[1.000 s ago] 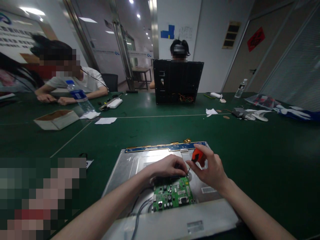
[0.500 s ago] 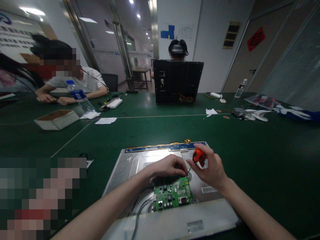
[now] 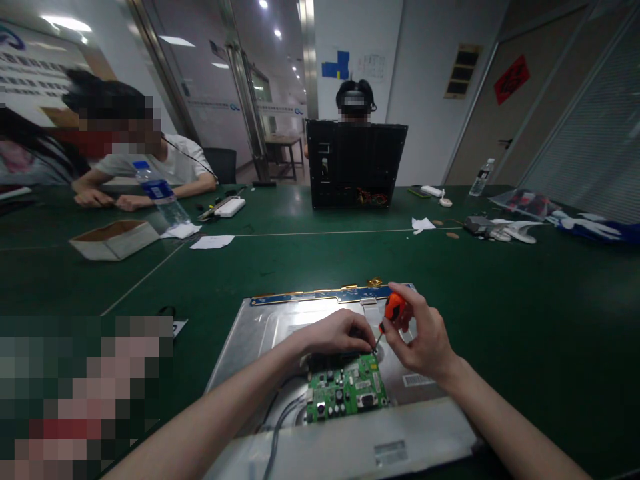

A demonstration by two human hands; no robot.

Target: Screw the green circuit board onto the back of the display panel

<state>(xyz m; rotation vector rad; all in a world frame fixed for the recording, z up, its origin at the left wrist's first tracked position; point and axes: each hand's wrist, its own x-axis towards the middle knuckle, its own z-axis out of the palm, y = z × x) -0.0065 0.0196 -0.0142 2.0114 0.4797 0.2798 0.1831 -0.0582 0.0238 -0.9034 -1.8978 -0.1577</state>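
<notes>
My right hand (image 3: 425, 337) grips the orange-and-black handle of a screwdriver (image 3: 395, 307). Its thin shaft slants down to the upper right corner of a green circuit board (image 3: 345, 387). My left hand (image 3: 343, 331) lies across the board's top edge, its fingers curled with the tips close to the screwdriver's tip; whatever they pinch is hidden. The board sits on the silver metal back of a display panel (image 3: 240, 347). Along the panel's far edge runs a blue circuit strip (image 3: 305, 297), and a grey cable (image 3: 280, 423) leaves the board's left side.
On the green table (image 3: 280, 260) stand an open box (image 3: 115, 241) and a tilted water bottle (image 3: 163, 193) at left. Across from me a person sits behind a black panel (image 3: 357, 163); another person works at far left. Gloves (image 3: 510, 230) lie at right.
The fingers of my right hand have shifted slightly around the screwdriver handle. The screwdriver's tip and my left hand stay in the same place.
</notes>
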